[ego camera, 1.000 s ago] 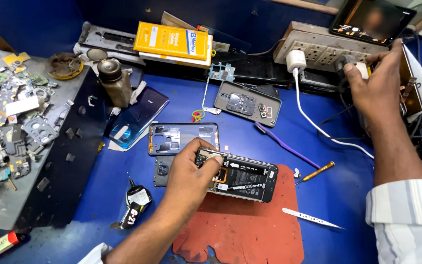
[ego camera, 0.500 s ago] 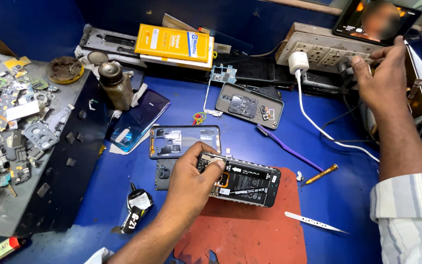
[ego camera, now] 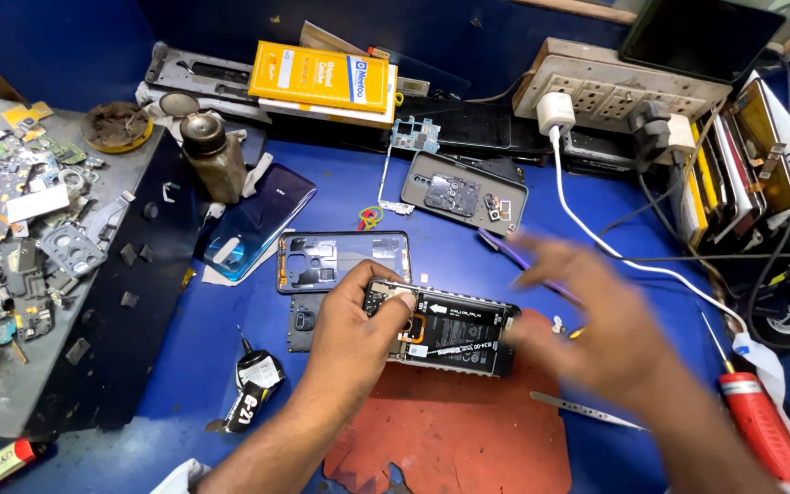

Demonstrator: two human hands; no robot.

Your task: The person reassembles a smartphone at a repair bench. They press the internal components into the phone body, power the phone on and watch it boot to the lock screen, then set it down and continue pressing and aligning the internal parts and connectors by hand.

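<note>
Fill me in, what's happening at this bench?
A person is working on an opened phone with its back cover off. The left hand pins it on the red mat, thumb on its upper end. The right hand, motion-blurred, is at the phone's right end. A separate phone frame lies just behind.

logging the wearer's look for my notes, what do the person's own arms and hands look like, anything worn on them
Both are bare: no gloves, rings, watch or wristband show on the left hand or the right hand. The right one is motion-blurred, so small details cannot be told. The forearms are uncovered where they show. A scrap of pale fabric sits at the bottom edge by the left arm, possibly a sleeve.
</note>
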